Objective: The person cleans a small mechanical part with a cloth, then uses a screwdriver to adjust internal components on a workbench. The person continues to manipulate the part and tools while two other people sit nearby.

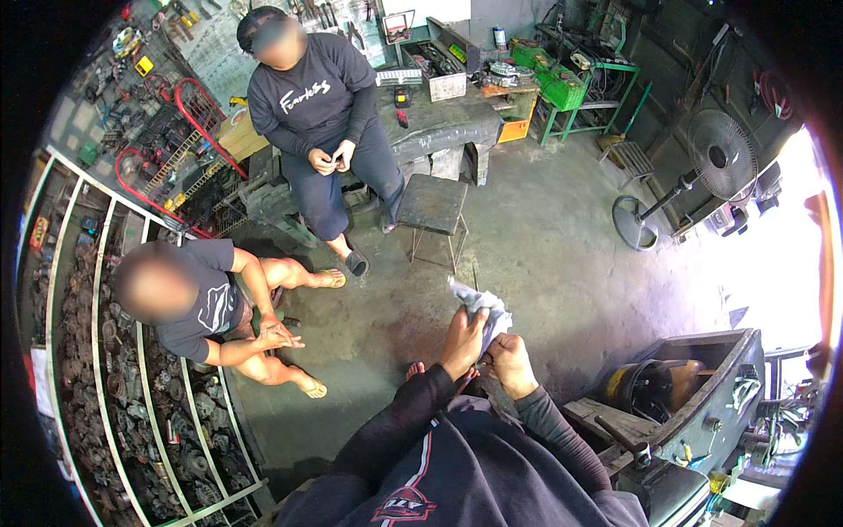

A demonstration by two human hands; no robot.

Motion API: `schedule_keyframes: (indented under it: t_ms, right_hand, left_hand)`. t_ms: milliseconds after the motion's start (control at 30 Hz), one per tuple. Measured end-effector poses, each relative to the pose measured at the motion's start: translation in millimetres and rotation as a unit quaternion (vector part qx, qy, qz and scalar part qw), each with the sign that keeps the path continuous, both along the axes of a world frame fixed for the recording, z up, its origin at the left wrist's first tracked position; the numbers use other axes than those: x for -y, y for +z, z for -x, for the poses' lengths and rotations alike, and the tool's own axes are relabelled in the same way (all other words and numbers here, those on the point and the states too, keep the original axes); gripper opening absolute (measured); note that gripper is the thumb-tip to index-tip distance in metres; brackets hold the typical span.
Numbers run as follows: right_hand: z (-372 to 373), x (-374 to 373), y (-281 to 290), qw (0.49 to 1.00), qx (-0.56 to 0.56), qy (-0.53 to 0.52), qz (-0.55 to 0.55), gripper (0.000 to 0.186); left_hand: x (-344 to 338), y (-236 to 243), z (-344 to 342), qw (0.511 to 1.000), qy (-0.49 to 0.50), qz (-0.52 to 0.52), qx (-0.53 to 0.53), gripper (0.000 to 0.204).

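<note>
The left fingers [478, 323] and right fingers [503, 346] are pinching the cloth [490, 306], seemingly keeping it bunched between them, its loose end flaring beyond.

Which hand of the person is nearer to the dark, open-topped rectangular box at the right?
The right hand: gripping the crumpled white cloth, it is to the left of the dark box; the left hand, on the same cloth, is farther left.
</note>
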State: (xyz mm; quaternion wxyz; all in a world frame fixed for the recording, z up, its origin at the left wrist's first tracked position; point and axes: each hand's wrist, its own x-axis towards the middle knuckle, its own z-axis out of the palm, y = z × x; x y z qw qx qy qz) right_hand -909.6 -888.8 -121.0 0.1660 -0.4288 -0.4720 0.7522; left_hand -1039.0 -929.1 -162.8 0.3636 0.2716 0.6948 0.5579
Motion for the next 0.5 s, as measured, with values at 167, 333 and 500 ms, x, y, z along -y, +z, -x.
schedule_keyframes:
  t_ms: [167, 333, 500]
  right_hand:
    - [20, -3, -25, 0.99, 0.06, 0.013, -0.125, 0.023]
    - [17, 7, 14, 0.993, 0.084, 0.034, -0.072, 0.022]
    - [-6, 44, 63, 0.993, 0.02, 0.007, 0.115, 0.021]
  left_hand:
    - [-34, -40, 24, 0.995, 0.018, 0.098, -0.022, 0.054]
    - [-59, -47, 42, 0.99, 0.082, 0.104, -0.051, 0.065]
    - [-82, -49, 117, 0.976, 0.185, 0.09, -0.07, 0.068]
